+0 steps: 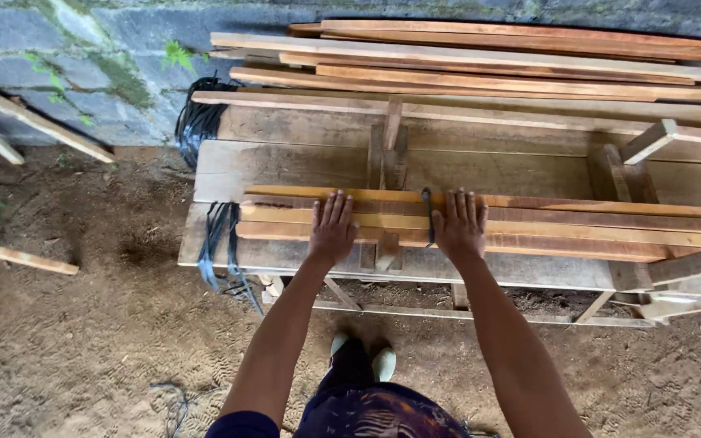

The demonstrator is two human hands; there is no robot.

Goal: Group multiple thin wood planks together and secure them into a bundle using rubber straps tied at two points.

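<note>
Both my hands lie flat, fingers spread, on a group of long wooden planks (578, 231) laid side by side on a rough wooden workbench (302, 166). My left hand (332, 229) presses near the planks' left end. A little to the right, my right hand (459, 225) rests palm down on the same planks. Between the hands a thin dark tool or strap (428, 215) lies across the planks, next to my right thumb. Neither hand grips anything.
More long planks (480, 61) are stacked at the bench's back against a mossy stone wall (83, 57). Black cables (198, 122) hang off the bench's left end. Loose boards (18, 255) lie on the dirt floor at left. My feet (363, 357) stand under the bench front.
</note>
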